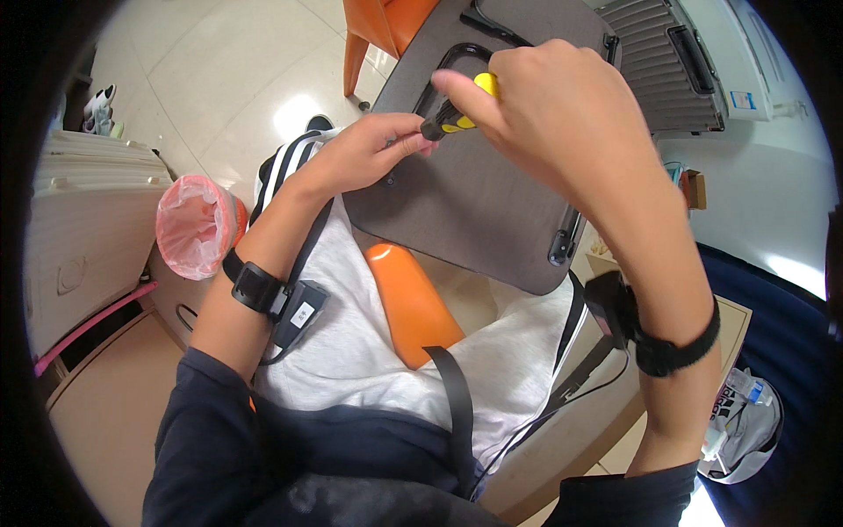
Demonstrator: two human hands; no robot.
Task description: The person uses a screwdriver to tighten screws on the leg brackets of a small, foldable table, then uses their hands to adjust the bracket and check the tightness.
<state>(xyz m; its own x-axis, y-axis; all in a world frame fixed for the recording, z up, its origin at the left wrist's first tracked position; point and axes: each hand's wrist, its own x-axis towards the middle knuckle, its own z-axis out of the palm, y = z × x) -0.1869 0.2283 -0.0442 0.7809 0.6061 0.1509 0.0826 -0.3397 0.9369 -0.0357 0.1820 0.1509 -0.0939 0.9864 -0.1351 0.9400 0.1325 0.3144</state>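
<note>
My right hand [562, 114] is closed around a yellow-and-black screwdriver [451, 120], its black front end pointing left and slightly down. At that end my left hand [373, 151] is closed in a pinch, thumb and forefinger touching the black tip. Whatever sits between those fingers is hidden. Below both hands lies a dark grey-brown tabletop [465, 206], its underside up, resting against my knees. A bent black metal leg [464, 51] lies folded on its far part, and a black bracket [562, 246] sits at its near right corner.
An orange stool seat [408, 303] shows between my thighs. A lined pink wastebasket [195, 230] stands at left, with white drawers [92, 202] beyond it. An orange chair [386, 31] is at the far side. A ribbed grey case [667, 66] and a grey bag [746, 426] are at right.
</note>
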